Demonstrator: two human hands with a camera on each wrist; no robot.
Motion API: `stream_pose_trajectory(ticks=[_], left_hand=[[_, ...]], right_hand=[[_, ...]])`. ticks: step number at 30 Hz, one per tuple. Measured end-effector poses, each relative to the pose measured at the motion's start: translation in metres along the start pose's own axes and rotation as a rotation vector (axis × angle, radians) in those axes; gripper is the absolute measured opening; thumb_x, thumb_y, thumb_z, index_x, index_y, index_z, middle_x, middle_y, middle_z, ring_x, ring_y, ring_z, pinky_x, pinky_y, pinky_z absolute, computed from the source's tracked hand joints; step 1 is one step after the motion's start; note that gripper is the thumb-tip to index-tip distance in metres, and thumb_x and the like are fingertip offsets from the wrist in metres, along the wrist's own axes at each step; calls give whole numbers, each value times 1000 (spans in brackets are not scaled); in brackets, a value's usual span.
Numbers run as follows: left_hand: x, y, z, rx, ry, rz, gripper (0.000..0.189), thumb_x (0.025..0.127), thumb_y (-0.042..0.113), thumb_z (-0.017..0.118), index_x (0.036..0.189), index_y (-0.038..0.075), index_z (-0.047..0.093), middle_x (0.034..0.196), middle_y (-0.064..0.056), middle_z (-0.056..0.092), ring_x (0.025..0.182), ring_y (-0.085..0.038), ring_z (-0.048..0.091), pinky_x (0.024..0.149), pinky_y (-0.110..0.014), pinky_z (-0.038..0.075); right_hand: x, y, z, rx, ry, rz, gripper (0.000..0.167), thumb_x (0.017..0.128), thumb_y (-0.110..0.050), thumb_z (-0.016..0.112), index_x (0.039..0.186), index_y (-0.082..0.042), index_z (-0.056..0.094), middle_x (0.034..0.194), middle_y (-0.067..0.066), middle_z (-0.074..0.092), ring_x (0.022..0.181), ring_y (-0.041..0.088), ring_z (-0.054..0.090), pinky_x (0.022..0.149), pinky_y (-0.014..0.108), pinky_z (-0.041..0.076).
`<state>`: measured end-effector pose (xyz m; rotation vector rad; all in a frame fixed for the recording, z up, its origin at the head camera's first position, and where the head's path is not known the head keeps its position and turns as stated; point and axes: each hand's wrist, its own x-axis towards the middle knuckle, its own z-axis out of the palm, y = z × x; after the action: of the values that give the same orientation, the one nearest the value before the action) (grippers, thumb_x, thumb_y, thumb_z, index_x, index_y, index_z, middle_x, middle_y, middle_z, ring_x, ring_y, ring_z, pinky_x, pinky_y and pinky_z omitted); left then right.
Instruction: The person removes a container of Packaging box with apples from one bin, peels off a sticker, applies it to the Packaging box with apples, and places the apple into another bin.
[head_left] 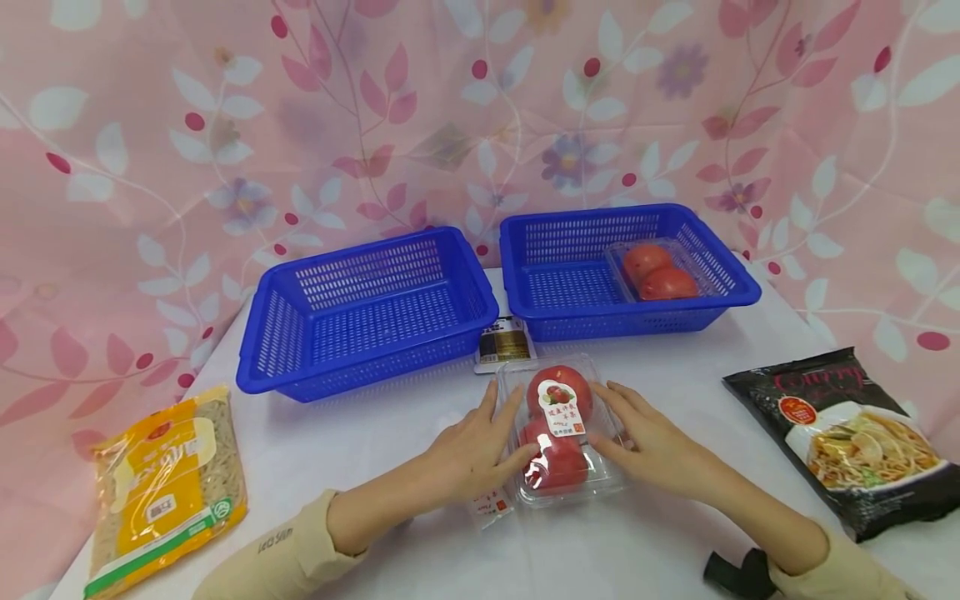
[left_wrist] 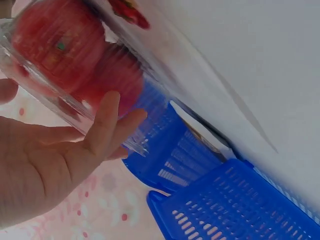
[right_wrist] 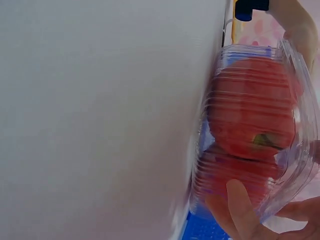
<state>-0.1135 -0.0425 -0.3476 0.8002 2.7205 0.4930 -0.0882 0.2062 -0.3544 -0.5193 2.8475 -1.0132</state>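
A clear plastic clamshell box with two red tomatoes in it lies on the white table, a printed label on its lid. My left hand touches its left side, fingers fairly straight and thumb toward the lid. On the other side my right hand rests against the box, thumb over the lid's edge. Both wrist views show fingertips on the plastic wall beside the tomatoes. Beneath the left hand a small piece with red print shows, partly hidden.
Two blue baskets stand behind; the right one holds another box of tomatoes. Between them lies a dark and white packet. A yellow bag is at left, a black noodle bag at right.
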Motion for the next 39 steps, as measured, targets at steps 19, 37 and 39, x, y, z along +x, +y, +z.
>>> stream_pose_trajectory(ticks=[19, 37, 39], left_hand=[[-3, 8, -1, -67, 23, 63, 84, 86, 61, 44, 148, 14, 14, 149, -25, 4, 119, -40, 44, 84, -46, 47], [-13, 2, -21, -51, 186, 88, 80, 85, 55, 53, 146, 12, 25, 148, -25, 14, 123, -40, 39, 85, -46, 46], [-16, 1, -25, -52, 204, 93, 80, 84, 56, 52, 146, 12, 25, 148, -24, 13, 123, -40, 39, 85, -45, 46]], right_hand=[[-1, -19, 4, 19, -49, 28, 74, 86, -47, 58, 144, -10, 28, 141, 29, 20, 87, 25, 60, 67, 36, 53], [7, -39, 4, -63, 51, -38, 65, 87, -45, 57, 140, -15, 37, 140, 23, 29, 78, 12, 58, 59, 22, 47], [9, -44, 3, -70, 57, -46, 64, 87, -44, 58, 139, -13, 38, 140, 23, 28, 78, 13, 57, 59, 21, 47]])
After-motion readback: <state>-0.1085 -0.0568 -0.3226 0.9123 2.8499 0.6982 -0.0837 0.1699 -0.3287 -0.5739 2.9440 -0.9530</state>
